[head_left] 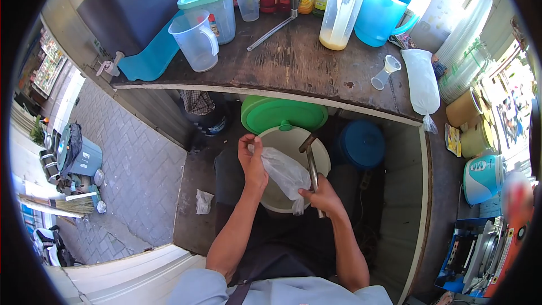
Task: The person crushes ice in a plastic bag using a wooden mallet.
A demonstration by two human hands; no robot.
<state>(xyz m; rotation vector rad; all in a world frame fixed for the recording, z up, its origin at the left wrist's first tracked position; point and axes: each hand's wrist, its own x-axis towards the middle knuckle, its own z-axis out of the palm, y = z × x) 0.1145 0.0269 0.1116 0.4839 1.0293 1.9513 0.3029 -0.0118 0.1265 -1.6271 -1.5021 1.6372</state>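
Note:
My left hand (254, 162) is closed around the gathered upper end of a clear plastic bag (280, 171), whose whitish contents look like ice. In my right hand (326, 196) is the metal handle of a hammer (312, 162), its head pointing up and away from me. The lower end of the bag hangs right beside my right thumb. Both hands are above a whitish bucket (289, 140), and the bag hides part of its inside. Behind the bucket a round green lid (282, 112) leans upright under the counter.
A wooden counter (271, 65) runs in front, holding a clear measuring jug (195, 42), a squeeze bottle (340, 14), a blue pitcher (383, 14) and a filled white bag (421, 82). Below, a blue-lidded container (363, 144) stands right of the bucket. A portable stove (477, 257) sits at right.

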